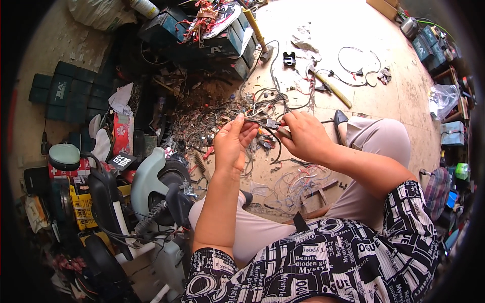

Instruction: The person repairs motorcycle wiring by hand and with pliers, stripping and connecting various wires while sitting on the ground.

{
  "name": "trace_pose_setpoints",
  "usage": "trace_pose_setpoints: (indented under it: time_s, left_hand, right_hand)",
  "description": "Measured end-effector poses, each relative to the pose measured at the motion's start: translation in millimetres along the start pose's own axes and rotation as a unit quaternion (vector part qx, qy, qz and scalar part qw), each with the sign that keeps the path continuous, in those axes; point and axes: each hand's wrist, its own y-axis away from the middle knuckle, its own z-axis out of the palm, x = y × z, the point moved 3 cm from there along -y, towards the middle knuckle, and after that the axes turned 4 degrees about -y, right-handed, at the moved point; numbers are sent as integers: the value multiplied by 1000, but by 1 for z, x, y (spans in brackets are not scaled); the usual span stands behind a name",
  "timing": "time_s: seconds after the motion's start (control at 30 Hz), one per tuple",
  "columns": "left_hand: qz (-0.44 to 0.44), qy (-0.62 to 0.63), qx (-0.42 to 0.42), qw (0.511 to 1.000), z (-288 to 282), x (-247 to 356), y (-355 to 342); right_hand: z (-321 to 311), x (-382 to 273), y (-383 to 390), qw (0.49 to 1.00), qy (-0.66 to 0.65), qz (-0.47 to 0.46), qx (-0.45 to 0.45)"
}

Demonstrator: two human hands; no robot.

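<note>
In front of me, both hands meet at a small pale wire connector (273, 123) with dark wires running out of it. My left hand (233, 144) pinches the wires (255, 120) on its left side between thumb and fingers. At the connector's right end, the fingers of my right hand (307, 136) are closed; a dark piece and a short pale, handle-like part (284, 133) show at the fingertips, too small to name. Below and behind my hands, a tangle of cables (270, 96) lies on the floor.
A hammer (333, 90) with a yellowish handle lies beyond my right hand. Stacked dark battery boxes (212, 48) stand far left of centre. Closer on the left is a grey scooter-like frame with a wheel (174, 177). Thin loose wires (298, 189) lie near my legs.
</note>
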Motion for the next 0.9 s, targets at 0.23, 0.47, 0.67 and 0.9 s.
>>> trace_pose_setpoints:
  time_s: [0.23,0.47,0.67,0.9]
  left_hand:
    - [-25,5,7,1000,2,-1,4]
    - [-40,23,-3,999,2,-8,2]
    - [-43,24,6,999,3,-9,3]
    - [-80,55,6,995,5,-13,7]
  right_hand:
    - [-1,-3,-2,1000,5,0,2]
    - [-8,-6,-4,998,43,-33,35]
    - [-7,-3,-6,995,82,-51,30]
    - [-3,5,-7,996,66,-55,13]
